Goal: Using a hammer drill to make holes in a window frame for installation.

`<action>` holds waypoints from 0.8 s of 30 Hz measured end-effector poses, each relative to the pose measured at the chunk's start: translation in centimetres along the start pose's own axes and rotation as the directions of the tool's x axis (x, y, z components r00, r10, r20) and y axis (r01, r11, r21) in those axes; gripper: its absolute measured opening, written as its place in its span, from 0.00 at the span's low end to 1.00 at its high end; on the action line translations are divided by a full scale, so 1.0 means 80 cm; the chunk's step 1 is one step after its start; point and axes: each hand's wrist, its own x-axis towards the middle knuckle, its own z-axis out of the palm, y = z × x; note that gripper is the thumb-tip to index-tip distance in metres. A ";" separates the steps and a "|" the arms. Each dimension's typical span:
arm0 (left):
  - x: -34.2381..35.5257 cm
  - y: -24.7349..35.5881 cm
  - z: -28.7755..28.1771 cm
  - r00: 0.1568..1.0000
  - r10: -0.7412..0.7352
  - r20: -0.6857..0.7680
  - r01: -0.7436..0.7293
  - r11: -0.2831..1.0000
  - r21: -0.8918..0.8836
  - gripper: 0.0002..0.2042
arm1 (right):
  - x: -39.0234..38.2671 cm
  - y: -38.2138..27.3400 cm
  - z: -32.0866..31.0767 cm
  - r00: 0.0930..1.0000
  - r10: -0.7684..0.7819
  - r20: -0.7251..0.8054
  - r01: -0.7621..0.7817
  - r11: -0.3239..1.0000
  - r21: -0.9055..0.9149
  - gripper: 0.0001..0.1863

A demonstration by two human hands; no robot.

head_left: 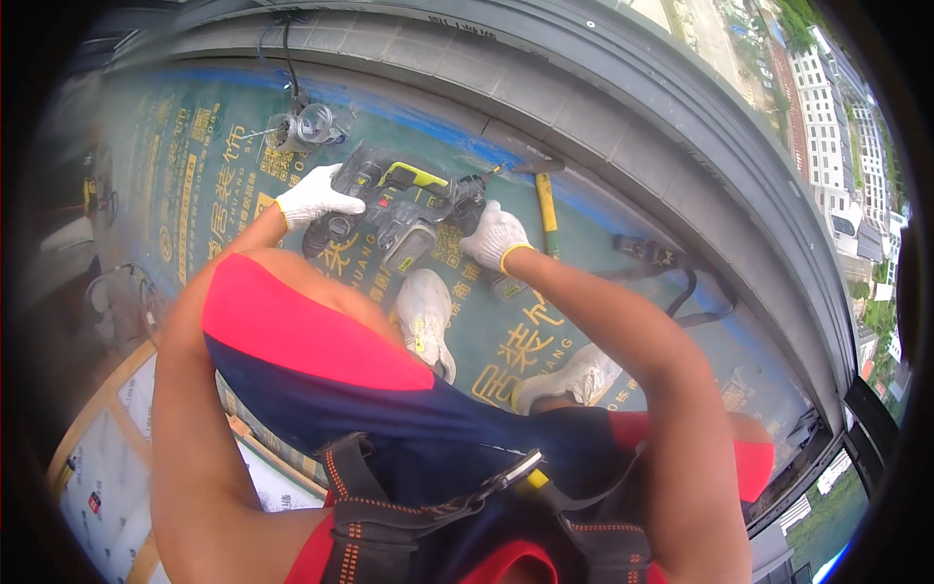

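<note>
A grey and black rotary hammer drill (394, 216) with lime-green trim is held low over the floor, its thin bit (494, 171) pointing toward the far right. My left hand (321, 198), in a white knit glove, is closed around the rear end of the drill; the tool hides some of its fingers. At the front, my right hand (496, 237), gloved the same way, grips the drill near its chuck. Just beyond the bit lies a hammer (549, 209) with a yellow handle, its head against the ledge. Dust coats the drill.
Green printed protective sheeting (214, 175) covers the floor, with blue film along the ledge (545, 88). Clear plastic containers (316, 125) stand beyond my left hand. A dark hose (686, 292) lies at right. My white shoes (426, 316) are close below the drill. Buildings show outside, right.
</note>
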 end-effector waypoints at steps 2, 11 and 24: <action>0.003 -0.023 -0.013 0.998 -0.032 -0.048 0.031 0.999 -0.024 0.33 | 0.009 -0.020 0.014 0.991 0.132 0.015 -0.133 0.988 0.080 0.35; -0.042 0.012 -0.008 0.897 0.042 -0.440 0.252 0.769 0.588 0.48 | -0.110 -0.002 -0.120 0.987 -0.083 0.139 0.029 0.935 0.352 0.31; -0.045 -0.022 0.039 0.792 0.229 -0.567 0.246 0.730 0.638 0.27 | -0.121 -0.041 -0.454 0.889 -0.245 -0.387 0.248 0.968 -0.042 0.23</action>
